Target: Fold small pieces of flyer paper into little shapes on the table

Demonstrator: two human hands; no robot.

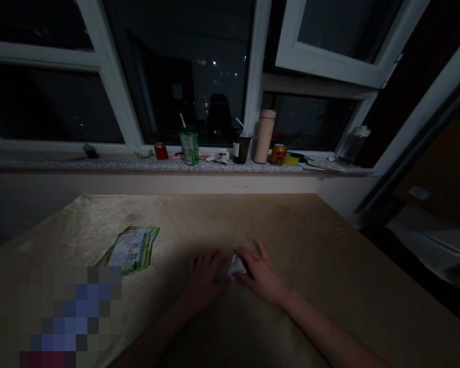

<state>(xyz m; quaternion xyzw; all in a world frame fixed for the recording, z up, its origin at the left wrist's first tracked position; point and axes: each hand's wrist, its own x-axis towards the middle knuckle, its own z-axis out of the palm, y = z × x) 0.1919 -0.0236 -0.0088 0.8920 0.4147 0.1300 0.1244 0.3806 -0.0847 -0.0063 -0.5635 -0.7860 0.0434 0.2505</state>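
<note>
My right hand point(261, 272) has its thumb and fingers around a small whitish packet point(236, 266) low over the brown tabletop point(291, 225). Dim light hides what the packet is, and part of it is covered by my fingers. Just left of it, my left hand point(204, 276) lies on the table, its fingers stretched out and nothing in them. The left thumb points towards the packet's lower edge; whether it touches cannot be made out. Farther left lie green printed pouches point(138, 250), overlapping each other.
On the granite windowsill point(138, 164) stand a green cup with a straw point(189, 145), a dark cup point(241, 148), a beige flask point(265, 137), an orange can point(278, 154), a red jar point(161, 151) and a clear container point(352, 144). A blurred patch point(69, 317) covers the lower left.
</note>
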